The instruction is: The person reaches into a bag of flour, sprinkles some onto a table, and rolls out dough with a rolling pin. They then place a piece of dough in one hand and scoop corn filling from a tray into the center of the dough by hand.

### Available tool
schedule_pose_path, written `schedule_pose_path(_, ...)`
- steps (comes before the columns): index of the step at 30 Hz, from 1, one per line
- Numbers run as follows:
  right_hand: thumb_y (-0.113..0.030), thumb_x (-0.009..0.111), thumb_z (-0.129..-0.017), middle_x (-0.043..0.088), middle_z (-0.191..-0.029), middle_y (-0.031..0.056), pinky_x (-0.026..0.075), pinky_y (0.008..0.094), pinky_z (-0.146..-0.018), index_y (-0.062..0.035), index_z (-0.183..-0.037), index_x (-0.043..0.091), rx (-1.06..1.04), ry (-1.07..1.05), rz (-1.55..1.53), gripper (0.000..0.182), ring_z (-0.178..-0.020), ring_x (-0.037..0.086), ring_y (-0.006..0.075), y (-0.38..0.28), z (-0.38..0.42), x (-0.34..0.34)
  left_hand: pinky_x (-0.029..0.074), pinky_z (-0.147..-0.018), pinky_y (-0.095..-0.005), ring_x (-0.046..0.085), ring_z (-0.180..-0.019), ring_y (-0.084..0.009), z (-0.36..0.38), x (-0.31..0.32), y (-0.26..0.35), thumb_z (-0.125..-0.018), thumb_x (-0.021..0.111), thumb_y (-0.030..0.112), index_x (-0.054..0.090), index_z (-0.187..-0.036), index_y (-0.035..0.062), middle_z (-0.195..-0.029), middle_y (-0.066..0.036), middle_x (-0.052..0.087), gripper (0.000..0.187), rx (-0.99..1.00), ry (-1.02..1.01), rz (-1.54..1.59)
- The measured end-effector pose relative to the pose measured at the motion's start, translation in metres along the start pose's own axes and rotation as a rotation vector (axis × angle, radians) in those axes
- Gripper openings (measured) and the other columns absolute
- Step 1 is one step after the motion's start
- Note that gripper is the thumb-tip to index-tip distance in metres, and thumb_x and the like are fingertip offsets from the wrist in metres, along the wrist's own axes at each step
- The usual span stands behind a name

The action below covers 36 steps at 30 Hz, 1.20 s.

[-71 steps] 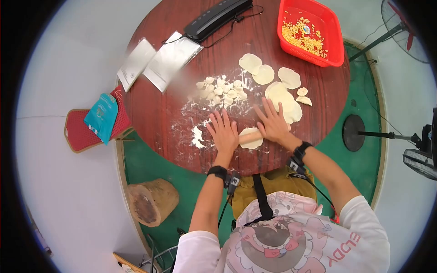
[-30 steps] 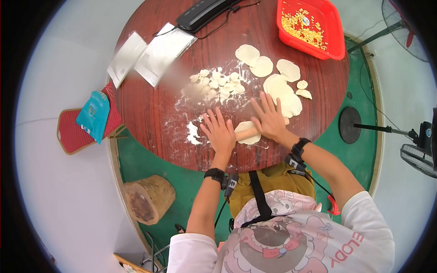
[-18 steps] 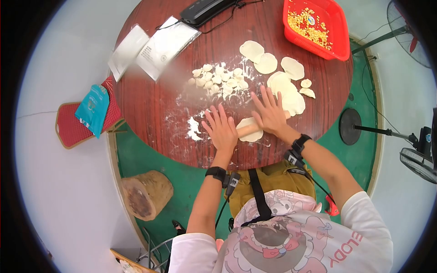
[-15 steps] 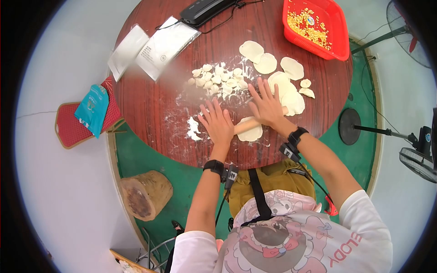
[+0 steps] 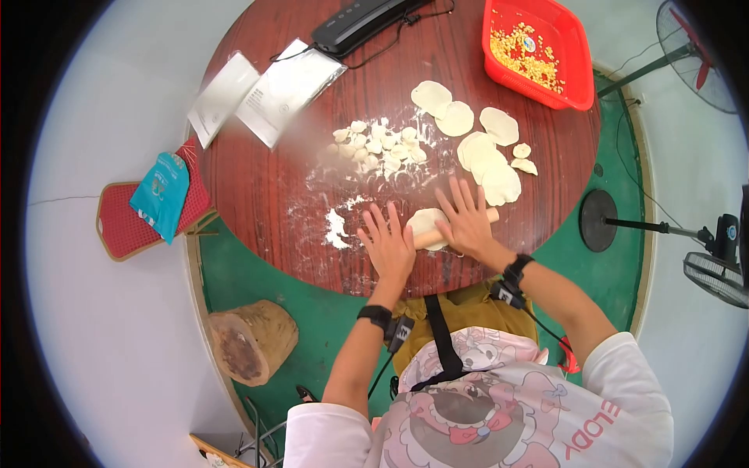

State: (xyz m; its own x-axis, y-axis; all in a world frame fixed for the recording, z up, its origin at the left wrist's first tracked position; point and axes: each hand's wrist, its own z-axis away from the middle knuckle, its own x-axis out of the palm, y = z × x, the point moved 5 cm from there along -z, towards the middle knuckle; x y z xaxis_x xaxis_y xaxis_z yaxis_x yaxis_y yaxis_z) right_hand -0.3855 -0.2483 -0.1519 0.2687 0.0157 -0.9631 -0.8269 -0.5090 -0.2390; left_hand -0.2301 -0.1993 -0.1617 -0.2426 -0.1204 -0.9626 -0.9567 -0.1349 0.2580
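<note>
A wooden rolling pin lies slanted across a round dough wrapper near the front of the table. My left hand rests flat at the pin's left end, fingers stretched out. Toward the other end, my right hand presses down on the pin with its fingers spread. Several rolled dough wrappers lie partly overlapping beyond my right hand. A cluster of small floured dough pieces sits ahead of my hands. Loose flour is heaped left of my left hand.
On the round wooden table stand a red basket holding yellow bits, a black appliance with a cord, and white packets. A log stump and a red chair are at left. Fans stand at right.
Both hands and the rolling pin have moved nearer to my body and slightly right over the wrapper. The camera view has shifted a little. The other wrappers lie as before.
</note>
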Motion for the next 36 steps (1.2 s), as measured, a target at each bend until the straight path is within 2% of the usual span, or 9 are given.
schedule_pose_path(7, -0.043, 0.046, -0.086, 0.022, -0.141, 0.0248, 0.015, 0.0568, -0.102, 0.0016, -0.135, 0.027, 0.004, -0.129, -0.085, 0.069, -0.130, 0.020, 0.0399, -0.010, 0.060, 0.000, 0.016, -0.101, -0.0577, 0.020, -0.130, -0.0419, 0.054, 0.009, 0.002, -0.090, 0.040, 0.033, 0.029, -0.137, 0.0044, -0.142, -0.021, 0.023, 0.056, 0.065, -0.133, 0.043)
schedule_pose_path(14, -0.041, 0.045, -0.087, 0.022, -0.141, 0.0237, 0.013, 0.0538, -0.104, -0.0049, -0.136, 0.030, 0.011, 0.016, -0.046, 0.063, -0.132, 0.020, 0.0358, -0.001, 0.001, 0.000, 0.012, -0.103, -0.0568, 0.017, -0.131, -0.0421, -0.005, -0.001, 0.000, -0.092, 0.035, 0.033, 0.028, -0.138, 0.0059, -0.142, -0.021, 0.023, 0.054, 0.119, 0.010, -0.012)
schedule_pose_path(19, -0.043, 0.042, -0.087, 0.023, -0.141, 0.0225, 0.012, 0.0539, -0.105, -0.0082, -0.136, 0.031, 0.026, 0.064, -0.019, 0.061, -0.132, 0.019, 0.0346, 0.008, -0.039, 0.003, 0.003, -0.105, -0.0553, 0.011, -0.133, -0.0402, -0.041, 0.005, -0.011, -0.093, 0.031, 0.037, 0.023, -0.140, 0.0075, -0.143, -0.025, 0.018, 0.056, 0.005, 0.056, -0.019)
schedule_pose_path(22, -0.046, 0.040, -0.087, 0.023, -0.141, 0.0220, 0.010, 0.0534, -0.105, -0.0074, -0.136, 0.031, 0.031, 0.051, -0.017, 0.063, -0.132, 0.019, 0.0342, 0.009, -0.032, 0.005, 0.005, -0.104, -0.0561, 0.012, -0.133, -0.0410, -0.033, 0.004, -0.009, -0.093, 0.032, 0.037, 0.023, -0.140, 0.0073, -0.142, -0.025, 0.020, 0.056, -0.005, 0.021, 0.001)
schedule_pose_path(23, -0.047, 0.039, -0.087, 0.023, -0.141, 0.0222, 0.010, 0.0534, -0.105, -0.0070, -0.136, 0.031, 0.017, 0.033, -0.033, 0.063, -0.132, 0.019, 0.0345, 0.006, -0.023, 0.005, 0.010, -0.104, -0.0553, 0.016, -0.132, -0.0397, -0.025, 0.002, -0.007, -0.090, 0.039, 0.036, 0.026, -0.139, 0.0084, -0.141, -0.024, 0.023, 0.058, -0.001, 0.044, -0.044)
schedule_pose_path(24, -0.047, 0.039, -0.087, 0.023, -0.141, 0.0224, 0.010, 0.0534, -0.105, -0.0066, -0.136, 0.031, 0.001, 0.015, -0.049, 0.064, -0.132, 0.019, 0.0348, 0.004, -0.014, 0.006, 0.010, -0.104, -0.0553, 0.016, -0.132, -0.0397, -0.015, 0.002, -0.007, -0.090, 0.039, 0.036, 0.026, -0.139, 0.0084, -0.141, -0.024, 0.023, 0.058, 0.000, 0.043, -0.045)
schedule_pose_path(27, -0.047, 0.040, -0.087, 0.024, -0.140, 0.0234, 0.011, 0.0555, -0.103, -0.0047, -0.136, 0.030, -0.002, -0.014, -0.074, 0.065, -0.131, 0.020, 0.0377, -0.004, 0.017, 0.003, 0.016, -0.102, -0.0563, 0.022, -0.130, -0.0412, 0.015, 0.001, -0.002, -0.089, 0.041, 0.035, 0.030, -0.137, 0.0065, -0.140, -0.021, 0.028, 0.056, 0.121, -0.010, -0.073)
schedule_pose_path(32, -0.046, 0.040, -0.088, 0.023, -0.141, 0.0220, 0.012, 0.0576, -0.102, -0.0039, -0.137, 0.027, -0.062, -0.156, -0.129, 0.066, -0.130, 0.021, 0.0396, -0.014, 0.052, -0.004, 0.016, -0.102, -0.0572, 0.024, -0.128, -0.0423, 0.045, 0.003, -0.003, -0.092, 0.036, 0.036, 0.031, -0.136, 0.0032, -0.139, -0.019, 0.031, 0.055, 0.165, -0.105, -0.020)
schedule_pose_path(36, -0.044, 0.041, -0.088, 0.025, -0.141, 0.0214, 0.012, 0.0577, -0.102, -0.0040, -0.136, 0.029, -0.049, -0.044, -0.109, 0.064, -0.130, 0.022, 0.0377, -0.010, 0.036, -0.002, 0.015, -0.102, -0.0566, 0.024, -0.129, -0.0399, 0.036, -0.001, -0.003, -0.092, 0.036, 0.035, 0.030, -0.136, 0.0041, -0.139, -0.018, 0.031, 0.054, 0.189, -0.064, 0.003)
